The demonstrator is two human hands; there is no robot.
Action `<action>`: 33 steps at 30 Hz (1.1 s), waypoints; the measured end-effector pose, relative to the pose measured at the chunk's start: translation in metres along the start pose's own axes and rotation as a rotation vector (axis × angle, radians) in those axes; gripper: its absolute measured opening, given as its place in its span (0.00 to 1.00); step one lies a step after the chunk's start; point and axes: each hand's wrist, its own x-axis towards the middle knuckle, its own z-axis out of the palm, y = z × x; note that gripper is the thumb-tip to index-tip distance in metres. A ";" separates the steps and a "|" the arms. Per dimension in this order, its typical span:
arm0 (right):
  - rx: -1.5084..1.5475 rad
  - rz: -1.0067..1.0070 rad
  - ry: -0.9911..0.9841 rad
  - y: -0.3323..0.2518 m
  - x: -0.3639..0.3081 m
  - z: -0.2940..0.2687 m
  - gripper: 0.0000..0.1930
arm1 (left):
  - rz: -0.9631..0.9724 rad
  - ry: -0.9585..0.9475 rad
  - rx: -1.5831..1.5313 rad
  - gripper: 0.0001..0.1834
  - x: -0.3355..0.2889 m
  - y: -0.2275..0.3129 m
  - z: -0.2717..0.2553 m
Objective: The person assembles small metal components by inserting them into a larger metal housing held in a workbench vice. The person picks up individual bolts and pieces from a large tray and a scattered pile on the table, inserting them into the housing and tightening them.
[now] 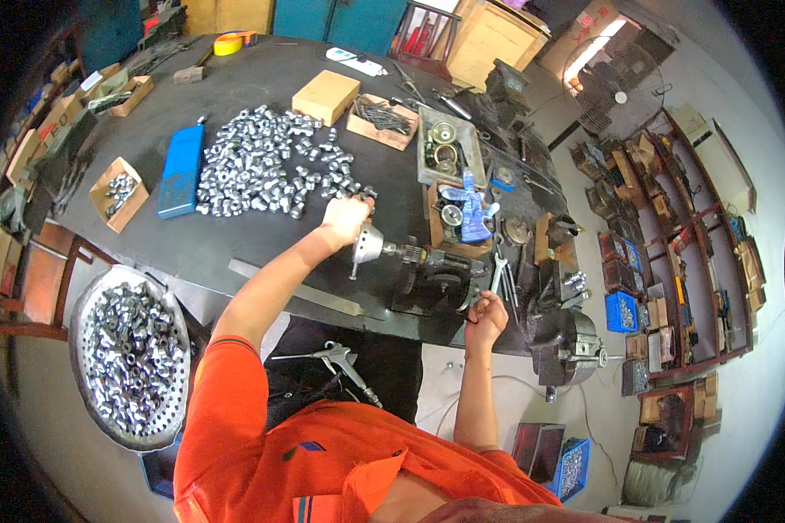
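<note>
i saw the left grip (347,218) beside the chuck (369,244), right grip (487,319) at the geared fixture (436,277); could not tell closure. i judged steady, centred alignment best.

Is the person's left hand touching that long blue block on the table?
Apart. The head view shows the left hand well to the right of the blue block, with shiny metal pieces and dark tabletop between them.

Vise (563,340) and metal fittings (251,157) mark a workshop.
</note>
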 end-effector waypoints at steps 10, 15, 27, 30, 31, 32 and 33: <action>0.040 0.017 -0.004 -0.001 0.000 -0.008 0.10 | 0.171 -0.086 0.160 0.10 0.023 0.008 0.001; 0.044 -0.005 -0.017 0.004 0.001 -0.007 0.10 | 0.272 -0.158 0.109 0.11 0.029 -0.008 -0.001; 0.025 0.003 0.035 0.005 -0.002 -0.008 0.10 | -0.232 -0.086 -1.551 0.07 -0.077 -0.020 -0.066; 0.022 0.019 0.043 0.005 0.000 -0.013 0.09 | -0.118 -0.054 -1.768 0.13 -0.099 -0.001 -0.105; 0.023 0.026 0.044 0.005 0.003 -0.012 0.09 | -0.063 -0.038 -1.750 0.16 -0.100 0.000 -0.106; 0.021 0.032 0.048 0.006 0.004 -0.013 0.09 | -0.025 -0.037 -1.744 0.13 -0.101 0.004 -0.109; 0.019 0.036 0.054 0.006 0.005 -0.014 0.09 | 0.004 -0.044 -1.733 0.11 -0.099 0.007 -0.107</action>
